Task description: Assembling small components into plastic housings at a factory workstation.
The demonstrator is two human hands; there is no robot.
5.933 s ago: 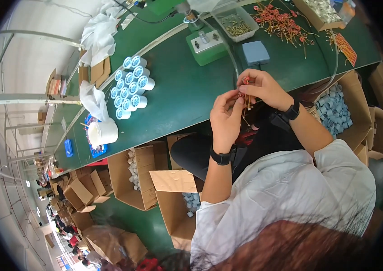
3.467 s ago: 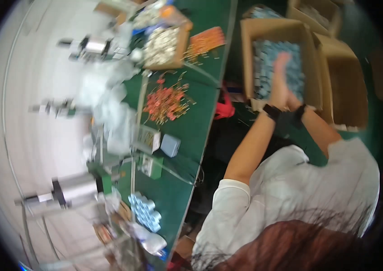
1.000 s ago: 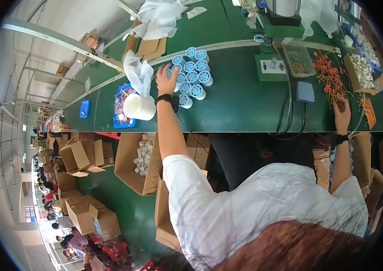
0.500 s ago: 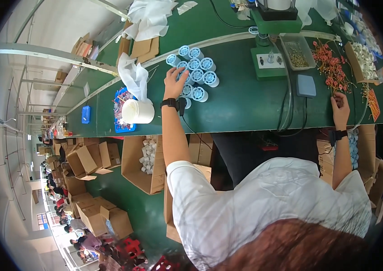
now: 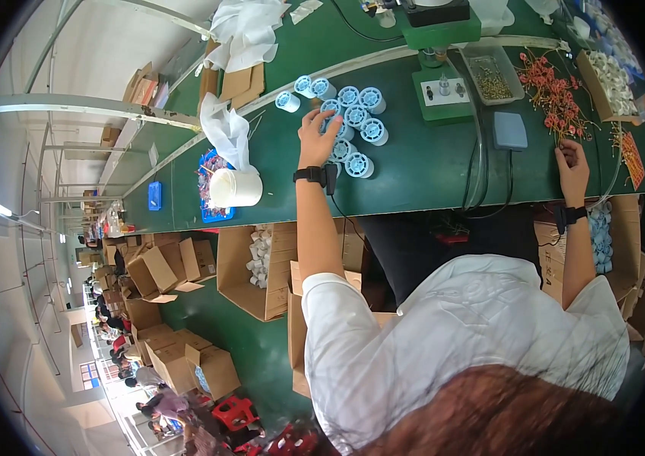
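A cluster of light blue plastic cylinders with spoked tops (image 5: 355,116) stands on the green bench, left of centre. Against its left side lies my left hand (image 5: 316,140), its fingers curved and apart around the nearest cylinders. Three more cylinders (image 5: 303,85) stand off to the upper left of that hand. At the right, my right hand (image 5: 573,171) is curled with its fingertips pinched at the lower end of a tangle of red-orange wired parts (image 5: 554,95). The wire ends between those fingertips are mostly hidden. Both wrists wear black bands with cables.
A green bench press (image 5: 444,95) stands beyond the hands, beside a clear tray of small brass-coloured parts (image 5: 492,80) and a grey-blue box (image 5: 510,131). A white bucket (image 5: 236,187) and blue tray (image 5: 208,209) are at left. A carton of white parts (image 5: 609,87) is at far right.
My left hand has slid right along the bench, pushing most of the cylinders with it; three are left behind. My right hand stays by the wired parts. The whole view has shifted slightly.
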